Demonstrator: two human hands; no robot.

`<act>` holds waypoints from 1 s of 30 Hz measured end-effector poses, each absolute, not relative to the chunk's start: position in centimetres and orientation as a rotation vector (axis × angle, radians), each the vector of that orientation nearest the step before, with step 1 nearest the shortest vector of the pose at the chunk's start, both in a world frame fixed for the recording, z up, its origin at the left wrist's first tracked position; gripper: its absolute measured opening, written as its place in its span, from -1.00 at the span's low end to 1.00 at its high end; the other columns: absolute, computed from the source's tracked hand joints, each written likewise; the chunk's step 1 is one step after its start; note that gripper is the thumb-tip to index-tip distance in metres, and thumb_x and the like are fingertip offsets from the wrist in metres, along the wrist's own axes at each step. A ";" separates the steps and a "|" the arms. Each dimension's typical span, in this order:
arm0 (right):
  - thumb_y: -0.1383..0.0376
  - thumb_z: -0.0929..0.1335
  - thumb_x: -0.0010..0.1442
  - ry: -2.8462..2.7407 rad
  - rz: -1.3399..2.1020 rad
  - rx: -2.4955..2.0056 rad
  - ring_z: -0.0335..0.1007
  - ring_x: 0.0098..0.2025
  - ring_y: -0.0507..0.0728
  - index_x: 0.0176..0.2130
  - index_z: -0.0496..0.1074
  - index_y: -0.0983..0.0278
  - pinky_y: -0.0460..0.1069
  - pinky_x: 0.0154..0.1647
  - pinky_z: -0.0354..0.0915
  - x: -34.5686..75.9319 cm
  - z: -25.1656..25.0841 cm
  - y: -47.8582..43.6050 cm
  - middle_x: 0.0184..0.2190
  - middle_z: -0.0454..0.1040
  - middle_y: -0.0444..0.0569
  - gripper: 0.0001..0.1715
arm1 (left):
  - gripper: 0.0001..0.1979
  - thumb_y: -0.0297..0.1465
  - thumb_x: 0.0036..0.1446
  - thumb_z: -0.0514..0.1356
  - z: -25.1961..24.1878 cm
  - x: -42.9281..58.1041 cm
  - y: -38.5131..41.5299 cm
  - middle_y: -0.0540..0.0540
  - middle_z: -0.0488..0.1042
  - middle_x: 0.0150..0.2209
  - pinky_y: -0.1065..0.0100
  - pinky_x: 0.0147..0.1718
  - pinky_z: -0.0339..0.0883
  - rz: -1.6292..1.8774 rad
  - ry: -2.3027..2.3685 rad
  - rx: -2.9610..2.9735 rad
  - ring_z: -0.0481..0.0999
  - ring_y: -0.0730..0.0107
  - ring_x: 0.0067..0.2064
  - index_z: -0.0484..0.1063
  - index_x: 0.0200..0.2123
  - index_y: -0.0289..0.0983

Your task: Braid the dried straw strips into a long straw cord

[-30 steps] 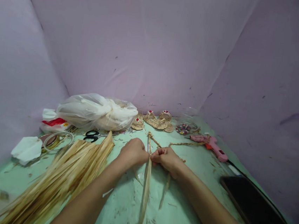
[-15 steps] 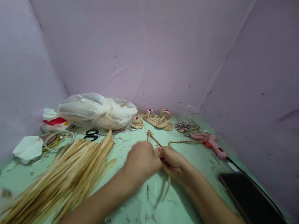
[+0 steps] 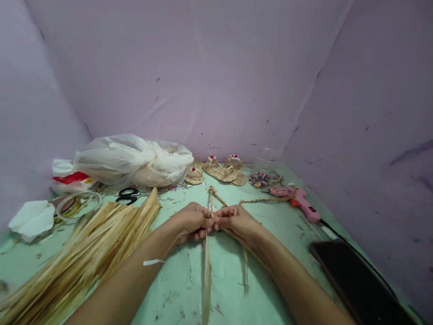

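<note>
My left hand [image 3: 193, 221] and my right hand [image 3: 238, 223] meet near the middle of the table, fingertips pinched together. Between them runs a thin braid [image 3: 211, 198] of dried plant fibre, whose upper part reaches up to a small bend above the hands. A loose flat strip [image 3: 207, 284] hangs from the left fingers toward the table's front. More strands trail under my right hand. Another stretch of braided cord [image 3: 266, 201] leads right to the glue gun. A bundle of dried straw-coloured strips [image 3: 104, 249] lies left of my left arm.
At the back are a plastic bag [image 3: 132, 160], small woven slippers [image 3: 219, 171] with beads, and a container of beads [image 3: 260, 179]. Black-handled scissors [image 3: 128, 195] and a tape roll [image 3: 78, 206] lie left. A pink glue gun [image 3: 304, 204] and a dark phone-like slab [image 3: 357, 293] are on the right.
My left hand has turned and lowered from a blurred raised fist to a pinch beside the right. A long flat strip now hangs down below it. The view has shifted slightly.
</note>
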State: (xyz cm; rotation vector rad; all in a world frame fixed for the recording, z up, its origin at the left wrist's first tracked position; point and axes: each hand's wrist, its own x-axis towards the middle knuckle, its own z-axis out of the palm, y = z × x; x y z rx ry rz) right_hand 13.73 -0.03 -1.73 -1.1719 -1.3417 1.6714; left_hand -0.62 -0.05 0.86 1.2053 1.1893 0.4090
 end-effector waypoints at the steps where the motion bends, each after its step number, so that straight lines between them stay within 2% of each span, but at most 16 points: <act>1: 0.45 0.33 -0.27 -1.378 1.640 -1.207 0.23 -0.61 -0.08 -0.61 0.40 0.39 -0.18 -0.56 0.11 13.8 -1.6 0.0 -0.67 0.41 -0.11 -0.94 | -0.92 -0.50 -0.11 0.09 0.9 -0.6 0.0 0.09 0.19 -0.76 0.56 -0.79 -0.16 0.396 1.207 1.243 0.06 0.68 -0.78 0.33 -0.57 -0.38; 4: 0.49 0.30 -0.27 -1.446 1.579 -1.248 0.21 -0.62 -0.09 -0.63 0.38 0.39 -0.19 -0.58 0.09 13.7 -1.3 -0.2 -0.69 0.40 -0.12 -0.93 | -0.87 -0.56 -0.14 0.02 1.1 -0.2 -0.2 0.09 0.12 -0.82 0.52 -0.80 -0.24 0.388 1.324 1.302 -0.03 0.68 -0.82 0.29 -0.64 -0.37; 6: 0.50 0.28 -0.26 -1.454 1.582 -1.226 0.23 -0.61 -0.08 -0.63 0.38 0.39 -0.19 -0.56 0.12 13.6 -1.1 -0.3 -0.70 0.40 -0.11 -0.91 | -0.87 -0.59 -0.17 -0.01 1.3 0.2 -0.4 0.06 0.18 -0.80 0.51 -0.80 -0.23 0.398 1.376 1.278 -0.01 0.66 -0.82 0.28 -0.65 -0.37; 8: 0.49 0.28 -0.24 -1.443 1.599 -1.204 0.25 -0.59 -0.07 -0.60 0.38 0.39 -0.18 -0.53 0.14 13.5 -1.0 -0.4 -0.69 0.41 -0.11 -0.90 | -0.87 -0.60 -0.19 -0.02 1.5 0.4 -0.6 0.05 0.22 -0.77 0.52 -0.80 -0.20 0.408 1.395 1.239 0.02 0.66 -0.81 0.28 -0.63 -0.37; 12: 0.49 0.29 -0.24 -1.453 1.527 -1.263 0.20 -0.63 -0.08 -0.58 0.35 0.38 -0.19 -0.58 0.10 13.7 -1.3 -0.2 -0.69 0.39 -0.14 -0.92 | -0.88 -0.62 -0.23 -0.01 1.6 0.3 -0.7 0.08 0.15 -0.80 0.53 -0.78 -0.10 0.411 1.347 1.247 0.07 0.63 -0.79 0.27 -0.64 -0.36; 18: 0.43 0.29 -0.19 -1.727 1.226 -1.434 0.20 -0.61 -0.06 -0.56 0.37 0.36 -0.17 -0.59 0.08 14.2 -2.1 0.3 -0.66 0.40 -0.11 -0.94 | -0.88 -0.50 -0.16 0.01 1.0 0.5 -0.7 0.01 0.20 -0.83 0.46 -0.75 0.05 0.313 1.497 1.388 0.17 0.49 -0.79 0.24 -0.67 -0.33; 21: 0.40 0.29 -0.17 -1.921 0.980 -1.555 0.22 -0.59 -0.02 -0.56 0.40 0.33 -0.15 -0.59 0.05 14.2 -1.5 -0.1 -0.63 0.42 -0.08 -0.92 | -0.89 -0.49 -0.19 0.01 0.6 0.4 -0.8 0.01 0.19 -0.82 0.46 -0.74 0.01 0.269 1.516 1.521 0.18 0.48 -0.77 0.23 -0.69 -0.32; 26: 0.40 0.30 -0.17 -2.121 0.501 -1.775 0.31 -0.50 0.09 -0.54 0.46 0.28 -0.08 -0.54 0.03 13.3 1.2 -1.8 -0.57 0.46 0.02 -0.86 | -0.90 -0.55 -0.30 0.04 0.0 0.4 -0.5 0.09 0.02 -0.78 0.48 -0.67 -0.16 0.491 1.538 1.763 0.04 0.61 -0.67 0.22 -0.75 -0.34; 30: 0.36 0.31 -0.14 -2.161 0.350 -1.962 0.37 -0.42 0.20 -0.50 0.49 0.31 -0.04 -0.49 0.07 12.1 3.1 -3.3 -0.50 0.48 0.16 -0.85 | -0.86 -0.56 -0.31 0.02 0.0 1.0 -0.7 0.10 -0.03 -0.78 0.46 -0.67 -0.22 0.572 1.572 1.619 -0.02 0.62 -0.66 0.13 -0.78 -0.31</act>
